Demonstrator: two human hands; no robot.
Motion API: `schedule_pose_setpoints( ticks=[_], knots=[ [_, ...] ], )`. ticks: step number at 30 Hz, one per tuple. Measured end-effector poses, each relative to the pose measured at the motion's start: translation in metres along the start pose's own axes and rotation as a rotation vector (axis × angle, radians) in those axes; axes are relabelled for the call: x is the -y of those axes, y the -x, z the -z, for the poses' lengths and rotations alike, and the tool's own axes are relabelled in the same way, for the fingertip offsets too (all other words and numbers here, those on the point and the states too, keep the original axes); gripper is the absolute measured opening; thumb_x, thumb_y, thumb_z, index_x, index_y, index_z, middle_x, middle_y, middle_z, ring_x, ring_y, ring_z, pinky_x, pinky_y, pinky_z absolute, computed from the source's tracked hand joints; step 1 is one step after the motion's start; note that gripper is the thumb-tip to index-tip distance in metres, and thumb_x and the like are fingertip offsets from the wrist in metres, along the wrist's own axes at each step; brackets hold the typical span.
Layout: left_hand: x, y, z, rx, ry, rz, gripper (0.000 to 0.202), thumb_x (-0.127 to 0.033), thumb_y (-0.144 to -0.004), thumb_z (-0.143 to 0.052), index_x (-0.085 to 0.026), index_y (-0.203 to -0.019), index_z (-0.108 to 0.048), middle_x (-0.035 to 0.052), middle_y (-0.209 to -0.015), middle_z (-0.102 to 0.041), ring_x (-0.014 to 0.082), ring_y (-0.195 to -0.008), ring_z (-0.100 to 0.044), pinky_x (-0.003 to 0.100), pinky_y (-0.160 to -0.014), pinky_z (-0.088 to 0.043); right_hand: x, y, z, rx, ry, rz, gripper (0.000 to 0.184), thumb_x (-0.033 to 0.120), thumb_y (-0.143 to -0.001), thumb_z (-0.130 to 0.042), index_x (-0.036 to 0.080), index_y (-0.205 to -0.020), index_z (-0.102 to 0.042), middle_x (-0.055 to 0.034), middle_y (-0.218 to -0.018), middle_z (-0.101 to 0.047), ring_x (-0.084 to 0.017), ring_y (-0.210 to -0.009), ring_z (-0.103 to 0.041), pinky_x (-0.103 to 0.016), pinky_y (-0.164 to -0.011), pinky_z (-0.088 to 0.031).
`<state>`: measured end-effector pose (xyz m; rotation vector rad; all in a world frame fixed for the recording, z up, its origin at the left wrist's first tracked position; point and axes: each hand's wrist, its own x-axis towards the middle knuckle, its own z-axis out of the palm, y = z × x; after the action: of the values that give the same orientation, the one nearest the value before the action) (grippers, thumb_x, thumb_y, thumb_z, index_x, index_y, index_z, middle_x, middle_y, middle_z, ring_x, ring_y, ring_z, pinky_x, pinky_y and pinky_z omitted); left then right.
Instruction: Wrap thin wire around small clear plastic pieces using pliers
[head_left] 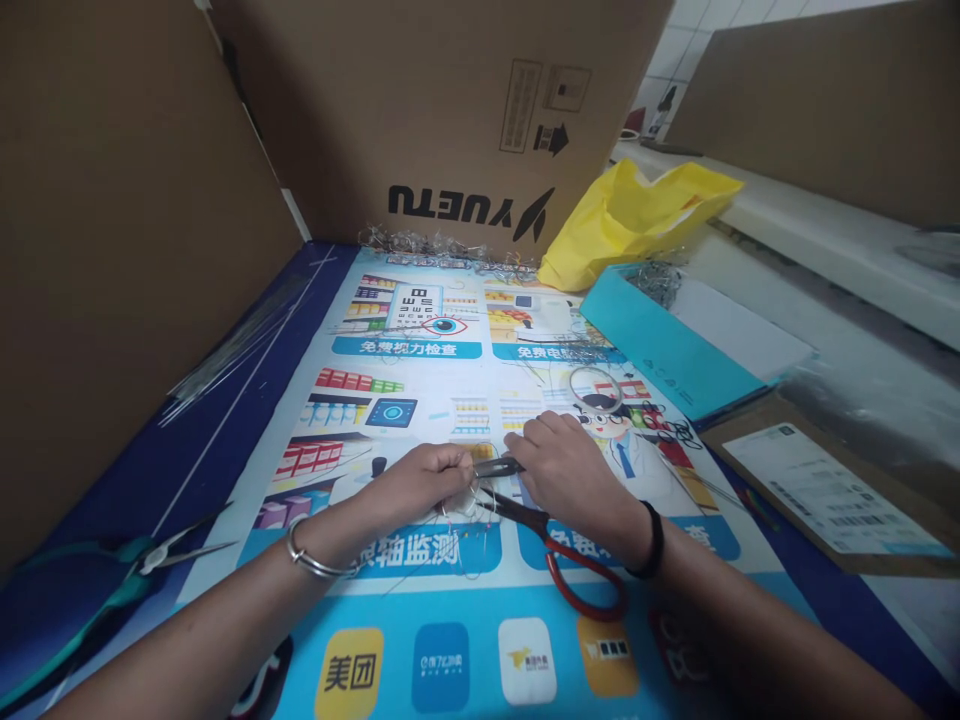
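My left hand [439,475], with a metal bangle at the wrist, is closed in a pinch on thin looped wire [474,492]. Small beads seem to hang among the strands below it, too fine to tell clearly. My right hand [566,465], a black band on its wrist, wraps round dark metal pliers [496,467]. Their jaws point left and meet the wire at my left fingertips; the handles are hidden in my palm. Just under both hands lie scissors with red handles [585,585], their dark blades towards the wire.
Teal-handled pliers [142,560] lie open at left, near straight wires [232,350]. A wire coil [596,390] sits beyond my right hand. Tangled wire [442,245] lines the cardboard wall [360,110]. At right are a yellow bag [630,215], a turquoise box [652,345] and labelled cardboard [840,490].
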<state>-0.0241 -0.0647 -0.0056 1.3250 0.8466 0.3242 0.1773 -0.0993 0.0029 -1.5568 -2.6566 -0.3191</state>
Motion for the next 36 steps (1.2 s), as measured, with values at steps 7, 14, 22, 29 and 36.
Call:
schedule_pose_setpoints(
  ticks=[7, 14, 22, 29, 36],
  knots=[
    [-0.003, 0.0, 0.003, 0.063, -0.036, 0.022, 0.02, -0.031, -0.078, -0.051, -0.017, -0.065, -0.048, -0.0072, -0.051, -0.041, 0.0059, -0.043, -0.03, 0.021, -0.046, -0.024, -0.004, -0.003, -0.007, -0.057, 0.039, 0.104, 0.013, 0.017, -0.081, -0.051, 0.016, -0.09, -0.06, -0.0055, -0.076, -0.053, -0.02, -0.076, -0.038, -0.034, -0.067, -0.023],
    [-0.002, -0.001, 0.006, 0.101, 0.003, 0.046, 0.015, -0.027, -0.075, -0.053, -0.016, -0.065, -0.049, -0.006, -0.051, -0.043, 0.0066, -0.045, -0.033, 0.021, -0.045, -0.024, -0.005, -0.005, -0.007, -0.064, 0.074, 0.142, 0.01, 0.016, -0.082, -0.049, 0.017, -0.086, -0.058, -0.005, -0.074, -0.051, -0.02, -0.075, -0.036, -0.033, -0.066, -0.021],
    [-0.002, -0.001, 0.008, 0.116, 0.016, 0.063, 0.012, -0.025, -0.074, -0.053, -0.015, -0.067, -0.052, -0.0063, -0.051, -0.044, 0.0062, -0.044, -0.035, 0.02, -0.044, -0.026, -0.004, -0.005, -0.014, -0.082, 0.071, 0.15, 0.008, 0.013, -0.08, -0.049, 0.018, -0.076, -0.054, -0.0045, -0.069, -0.048, -0.019, -0.07, -0.035, -0.033, -0.062, -0.018],
    [-0.003, 0.0, 0.008, 0.112, 0.042, 0.081, 0.012, -0.024, -0.073, -0.053, -0.015, -0.064, -0.052, -0.0067, -0.049, -0.042, 0.0063, -0.042, -0.034, 0.02, -0.043, -0.025, -0.005, -0.005, -0.02, -0.094, 0.056, 0.156, 0.009, 0.013, -0.081, -0.049, 0.019, -0.075, -0.054, -0.0042, -0.068, -0.049, -0.019, -0.07, -0.035, -0.033, -0.062, -0.018],
    [-0.004, -0.001, 0.007, 0.096, 0.048, 0.087, 0.013, -0.023, -0.073, -0.053, -0.015, -0.063, -0.052, -0.0066, -0.048, -0.041, 0.0058, -0.042, -0.032, 0.02, -0.042, -0.025, -0.005, -0.004, -0.023, -0.105, 0.034, 0.143, 0.013, 0.011, -0.082, -0.047, 0.018, -0.074, -0.055, -0.004, -0.067, -0.05, -0.018, -0.068, -0.036, -0.031, -0.062, -0.018]
  ],
)
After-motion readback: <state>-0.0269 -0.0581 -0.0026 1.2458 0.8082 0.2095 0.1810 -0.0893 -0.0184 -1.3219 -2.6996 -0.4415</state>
